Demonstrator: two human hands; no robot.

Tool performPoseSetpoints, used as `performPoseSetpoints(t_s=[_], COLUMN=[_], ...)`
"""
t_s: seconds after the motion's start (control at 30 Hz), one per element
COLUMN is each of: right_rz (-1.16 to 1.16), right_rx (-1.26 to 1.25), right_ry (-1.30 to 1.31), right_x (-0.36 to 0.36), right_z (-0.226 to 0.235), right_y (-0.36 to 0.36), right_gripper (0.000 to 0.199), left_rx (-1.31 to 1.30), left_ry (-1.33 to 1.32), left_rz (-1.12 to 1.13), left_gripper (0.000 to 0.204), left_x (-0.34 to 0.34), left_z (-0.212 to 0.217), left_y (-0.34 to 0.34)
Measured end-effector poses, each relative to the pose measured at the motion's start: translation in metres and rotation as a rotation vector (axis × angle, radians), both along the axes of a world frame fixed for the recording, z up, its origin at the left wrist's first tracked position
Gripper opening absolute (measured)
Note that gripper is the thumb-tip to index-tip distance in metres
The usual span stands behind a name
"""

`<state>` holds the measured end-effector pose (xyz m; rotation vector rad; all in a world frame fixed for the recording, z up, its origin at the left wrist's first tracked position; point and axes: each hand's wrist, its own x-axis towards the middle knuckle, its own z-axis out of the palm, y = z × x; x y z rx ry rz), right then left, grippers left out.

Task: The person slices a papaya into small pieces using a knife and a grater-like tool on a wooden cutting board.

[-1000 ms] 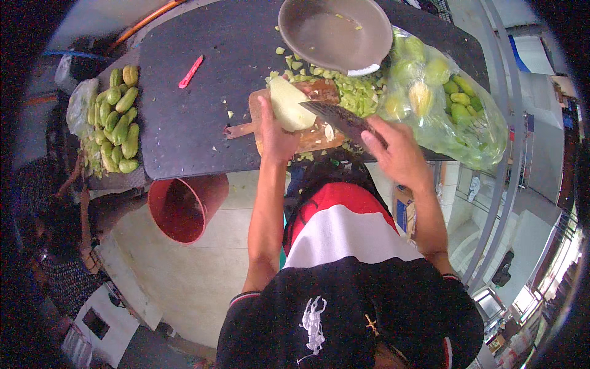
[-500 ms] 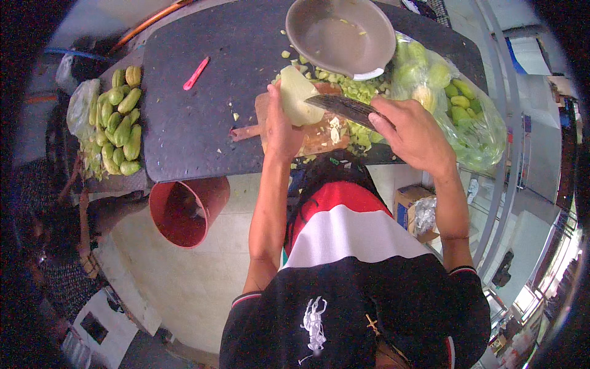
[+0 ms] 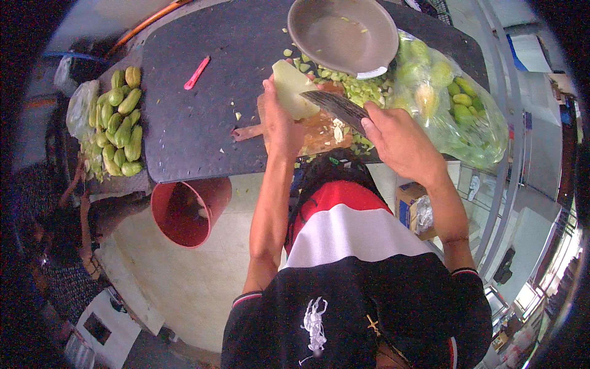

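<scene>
No words or numbers legible anywhere in your view. Landmark: the dark table (image 3: pixel 184 123). Nearer you than the table, your black shirt (image 3: pixel 264 326) carries a white figure emblem (image 3: pixel 314 324), a picture mark. Just off the table's near edge, a small green mark (image 3: pixel 334 161) on black cloth (image 3: pixel 344 175); unreadable. Below the table's right end, a carton (image 3: pixel 412 194) with a blue panel (image 3: pixel 404 213); any print too small to tell.
</scene>
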<state>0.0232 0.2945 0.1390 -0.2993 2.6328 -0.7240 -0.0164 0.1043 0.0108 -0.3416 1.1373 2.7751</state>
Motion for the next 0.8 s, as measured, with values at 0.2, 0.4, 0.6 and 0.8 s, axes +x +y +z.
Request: performPoseSetpoints(t_s=[0.2, 0.4, 0.6, 0.8], right_rz=[0.000, -0.015, -0.085, -0.042], right_rx=[0.062, 0.062, 0.009, 0.063], right_ry=[0.067, 0.067, 0.092, 0.114], right_x=[0.008, 0.005, 0.007, 0.004], right_z=[-0.014, -0.013, -0.030, -0.027], right_y=[0.000, -0.003, -0.002, 0.000], right_gripper=[0.026, 0.025, 0.024, 0.030], left_rx=[-0.354, -0.269, -0.171, -0.349], left_ry=[0.026, 0.029, -0.076, -0.070], left_rz=[-0.067, -0.043, -0.016, -0.081], left_gripper=[0.059, 0.058, 0.057, 0.056], left_x=[-0.001, -0.007, -0.010, -0.016], left_z=[-0.007, -0.004, -0.008, -0.003], left_y=[-0.006, -0.003, 0.001, -0.003])
